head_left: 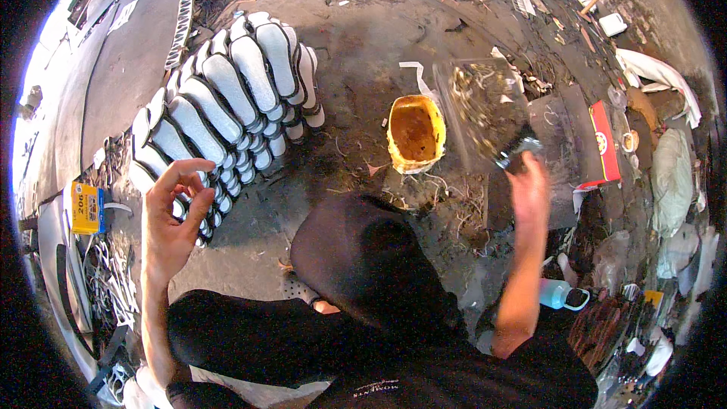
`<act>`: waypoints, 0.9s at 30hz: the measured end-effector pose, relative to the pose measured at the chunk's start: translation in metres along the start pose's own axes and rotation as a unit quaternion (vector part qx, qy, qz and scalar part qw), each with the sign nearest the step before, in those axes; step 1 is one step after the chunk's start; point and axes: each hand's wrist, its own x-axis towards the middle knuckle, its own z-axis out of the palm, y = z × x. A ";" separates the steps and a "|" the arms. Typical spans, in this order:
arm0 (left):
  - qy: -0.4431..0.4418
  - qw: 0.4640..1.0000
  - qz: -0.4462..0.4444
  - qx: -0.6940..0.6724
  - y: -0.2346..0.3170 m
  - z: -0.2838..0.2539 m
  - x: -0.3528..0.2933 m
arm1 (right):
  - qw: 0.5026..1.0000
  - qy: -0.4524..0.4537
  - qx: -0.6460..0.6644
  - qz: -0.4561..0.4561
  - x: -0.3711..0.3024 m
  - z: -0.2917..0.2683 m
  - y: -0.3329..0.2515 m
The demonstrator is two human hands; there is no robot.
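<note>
Right of the yellow tub [416, 164], the right hand [528, 185] is at a blurred dark thing [518, 150], finger pinch unclear; left of it, near white soles [250, 83], the left hand [173, 220] holds its fingers apart.

On the floor [235, 265], we have a pile of shoe soles [227, 87] to our left. Our left hand [173, 220] is by the near end of the pile. A box [87, 208] sits farther left, past that hand. Right of the pile, we see a tub [415, 167]. Our right hand [528, 185] is to the right of the tub. A second box [603, 144] is farther right, and a bottle [556, 294] lies nearer us, right of our right arm.
</note>
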 end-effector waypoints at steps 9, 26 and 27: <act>0.004 1.000 -0.018 0.005 0.002 -0.008 -0.003 | 0.994 0.007 -0.023 0.107 -0.033 0.106 0.144; -0.019 0.999 -0.014 0.042 0.003 -0.007 0.004 | 0.981 -0.029 -0.184 -0.051 -0.016 0.100 0.062; -0.022 0.999 -0.014 0.036 0.002 -0.008 0.004 | 0.985 -0.066 -0.151 -0.044 -0.003 0.109 0.059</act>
